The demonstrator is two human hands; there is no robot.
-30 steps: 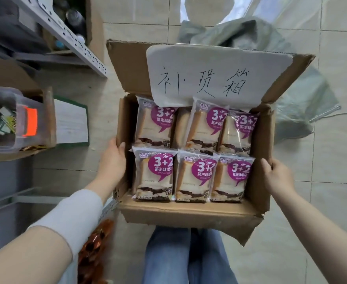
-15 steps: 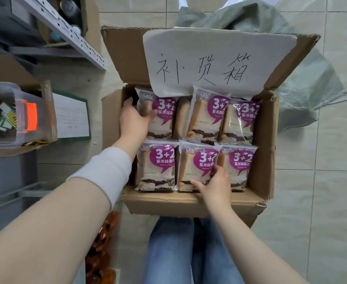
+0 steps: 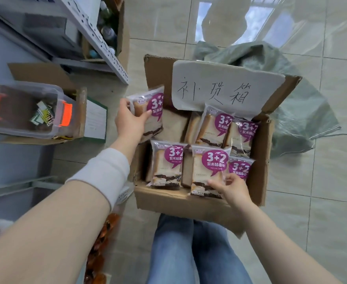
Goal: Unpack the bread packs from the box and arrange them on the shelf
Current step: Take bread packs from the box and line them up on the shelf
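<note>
An open cardboard box [image 3: 189, 203] rests on my lap, its back flap bearing a handwritten paper label [image 3: 225, 89]. Several clear bread packs with purple "3+2" labels stand inside. My left hand [image 3: 130, 121] grips one bread pack [image 3: 151, 111], lifted above the box's back left corner. My right hand [image 3: 232, 188] pinches the lower edge of the front middle pack [image 3: 208, 171], which is raised a little above its neighbours. The white metal shelf [image 3: 98, 42] rises at the upper left.
A clear plastic bin [image 3: 28, 111] with orange latches sits in a cardboard carton at the left. A box of bottles [image 3: 109, 31] stands under the shelf. A grey-green woven sack [image 3: 291, 95] lies on the tiled floor behind the box.
My left hand has lifted the back left pack out of the box toward the left. My right hand has taken hold of the front middle pack and raised it slightly.
</note>
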